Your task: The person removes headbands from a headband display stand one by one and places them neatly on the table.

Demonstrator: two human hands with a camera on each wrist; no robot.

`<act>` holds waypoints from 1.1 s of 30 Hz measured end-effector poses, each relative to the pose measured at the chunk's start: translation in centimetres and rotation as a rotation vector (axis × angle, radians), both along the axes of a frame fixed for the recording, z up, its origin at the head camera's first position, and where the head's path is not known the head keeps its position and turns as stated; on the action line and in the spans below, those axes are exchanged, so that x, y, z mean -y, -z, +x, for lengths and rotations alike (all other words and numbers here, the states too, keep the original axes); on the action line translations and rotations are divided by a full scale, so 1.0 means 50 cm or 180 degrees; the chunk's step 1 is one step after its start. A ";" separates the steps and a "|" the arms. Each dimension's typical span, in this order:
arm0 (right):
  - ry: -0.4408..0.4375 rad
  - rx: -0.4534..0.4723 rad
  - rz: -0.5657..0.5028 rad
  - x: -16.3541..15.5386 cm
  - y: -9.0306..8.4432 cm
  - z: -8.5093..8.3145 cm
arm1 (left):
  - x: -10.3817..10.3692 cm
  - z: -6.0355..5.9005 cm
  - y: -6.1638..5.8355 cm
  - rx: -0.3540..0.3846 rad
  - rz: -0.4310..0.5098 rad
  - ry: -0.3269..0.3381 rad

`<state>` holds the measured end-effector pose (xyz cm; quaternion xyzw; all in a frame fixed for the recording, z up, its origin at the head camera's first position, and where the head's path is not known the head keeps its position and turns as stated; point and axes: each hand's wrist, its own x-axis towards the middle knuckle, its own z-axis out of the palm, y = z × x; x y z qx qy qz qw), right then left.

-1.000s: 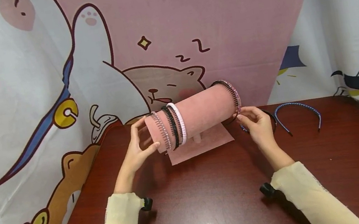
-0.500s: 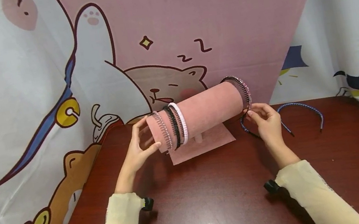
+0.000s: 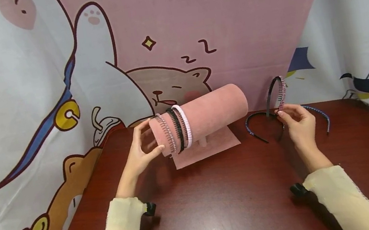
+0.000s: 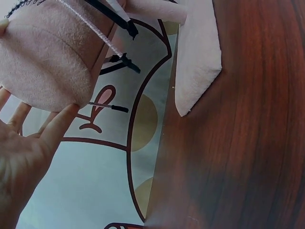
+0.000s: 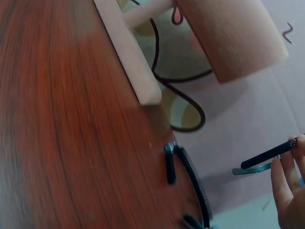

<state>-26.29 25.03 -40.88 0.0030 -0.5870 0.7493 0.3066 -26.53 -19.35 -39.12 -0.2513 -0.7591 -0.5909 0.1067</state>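
Observation:
A pink velvet cylinder stand (image 3: 206,113) stands on its flat base (image 3: 211,149) at the back of the table. Three headbands (image 3: 177,130) sit round its left part. My left hand (image 3: 148,138) holds the cylinder's left end between thumb and fingers; the left wrist view shows that end (image 4: 43,62) against my fingers (image 4: 57,126). To the right of the stand, my right hand (image 3: 283,113) pinches a pink jewelled headband with black teeth (image 3: 275,94), held upright in the air. In the right wrist view its tip (image 5: 267,155) shows by my fingers (image 5: 286,186).
A dark headband (image 3: 256,121) lies on the brown table (image 3: 219,198) just right of the base. A blue headband (image 3: 320,113) lies behind my right hand. A cartoon cloth backdrop (image 3: 40,93) hangs close behind the table.
My right hand has pulled the jewelled headband off the cylinder's right end and moved it right, away from the stand. The left hand has kept its hold.

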 end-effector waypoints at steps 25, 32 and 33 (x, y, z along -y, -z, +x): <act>0.0482 0.0003 0.0149 -0.153 -0.003 0.043 | 0.003 0.002 0.004 0.0060 -0.0057 0.0057; 0.1120 0.0659 0.1127 -0.209 0.017 0.035 | 0.003 0.002 0.002 0.0092 -0.0047 0.0050; 0.1189 0.0748 0.1244 -0.217 0.021 0.034 | 0.003 0.002 0.002 0.0096 -0.0047 0.0057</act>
